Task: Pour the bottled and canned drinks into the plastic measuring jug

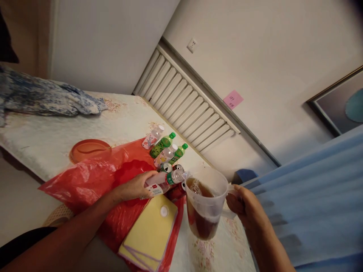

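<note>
At the lower center of the frame, the left hand [138, 186] is wrapped around the body of a clear plastic bottle [157, 182], its neck directed rightward and its uncapped mouth close to the spout of a pitcher [206, 211]; whether the two touch cannot be told. To the right, the right hand [246, 206] is curled around the pitcher's handle, so that the vessel lies immediately left of that hand. Brown liquid [202, 225], bubbly at the surface, partly fills the pitcher. Below the bottle, a white cap [164, 211] rests on a folded yellow cloth [150, 235]. Just beyond the bottle are a red can [176, 192] and other cans; above these, two green-capped bottles [161, 147] alternate with two white-capped bottles [152, 139]. Red plastic [85, 181] spreads beneath the left forearm, with a round orange-red disc [90, 148] at its upper edge. The floral tabletop [127, 122] carries a patterned fabric [45, 94] at the left of the frame. Peripherally: a radiator [185, 100], upper center; a pink note [233, 99], right of it; a blue curtain [306, 196], lower right.
</note>
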Demonstrator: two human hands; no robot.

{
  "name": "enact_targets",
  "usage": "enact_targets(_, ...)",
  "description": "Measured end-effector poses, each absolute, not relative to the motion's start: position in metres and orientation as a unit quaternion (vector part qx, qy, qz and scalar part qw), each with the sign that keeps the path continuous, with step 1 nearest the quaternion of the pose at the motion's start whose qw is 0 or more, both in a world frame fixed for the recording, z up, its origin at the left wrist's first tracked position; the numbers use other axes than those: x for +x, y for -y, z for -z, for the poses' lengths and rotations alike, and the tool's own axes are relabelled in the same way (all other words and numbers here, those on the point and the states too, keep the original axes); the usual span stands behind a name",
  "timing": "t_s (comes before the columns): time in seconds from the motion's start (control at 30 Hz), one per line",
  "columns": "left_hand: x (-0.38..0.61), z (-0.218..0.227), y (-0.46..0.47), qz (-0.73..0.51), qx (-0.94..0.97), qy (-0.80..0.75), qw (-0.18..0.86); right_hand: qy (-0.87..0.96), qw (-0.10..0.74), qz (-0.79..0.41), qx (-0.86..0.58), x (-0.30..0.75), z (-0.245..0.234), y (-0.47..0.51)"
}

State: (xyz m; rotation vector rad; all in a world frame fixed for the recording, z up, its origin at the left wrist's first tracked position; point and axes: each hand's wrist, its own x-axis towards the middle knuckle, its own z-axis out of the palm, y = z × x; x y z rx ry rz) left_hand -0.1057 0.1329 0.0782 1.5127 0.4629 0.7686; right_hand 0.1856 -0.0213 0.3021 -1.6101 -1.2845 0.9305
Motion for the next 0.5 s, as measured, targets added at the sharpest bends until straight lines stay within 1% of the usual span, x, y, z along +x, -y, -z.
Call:
enact_targets(0.27,-0.107,-0.080,-0.133,-0.330,0.691,-0.229,0.601,0.528,0.398,-0.372,-0.651,0.184,-0.310,0.016)
enact_targets(0.5,-0.106,-0.074,-0.135,-0.318,0.710,-0.225,0.587,0.533,0.396,-0.361,-0.655,0.176,-0.318,0.015)
